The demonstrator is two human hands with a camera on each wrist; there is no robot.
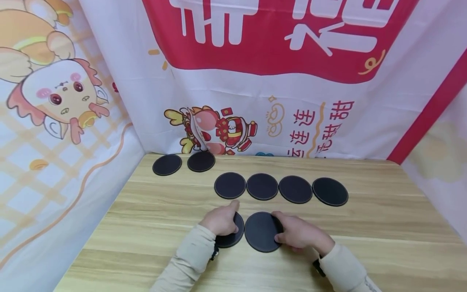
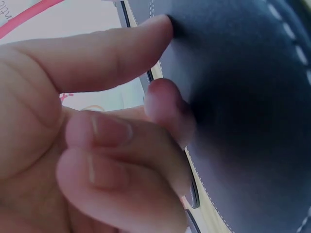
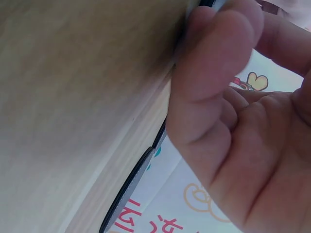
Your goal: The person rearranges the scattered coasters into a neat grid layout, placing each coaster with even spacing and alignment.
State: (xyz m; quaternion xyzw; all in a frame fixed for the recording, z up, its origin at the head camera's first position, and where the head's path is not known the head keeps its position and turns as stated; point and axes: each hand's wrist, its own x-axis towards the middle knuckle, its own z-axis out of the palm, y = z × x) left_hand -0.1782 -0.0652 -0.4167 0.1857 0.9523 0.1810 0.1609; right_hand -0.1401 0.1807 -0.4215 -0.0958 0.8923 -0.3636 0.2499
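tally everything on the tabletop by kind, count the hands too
Dark round discs: 8 (2 at the back left, 4 in a row, 2 at the hands)
Hands, left and right: 2
Total: 10

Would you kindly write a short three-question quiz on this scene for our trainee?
1. How many dark discs lie on the wooden table?
2. True or false: the left hand and the right hand touch different discs.
3. Where is the row of four discs: (a) nearer the viewer than the hands, (b) beyond them, (c) beneath them?

Key: 1. Eight. 2. True. 3. (b).
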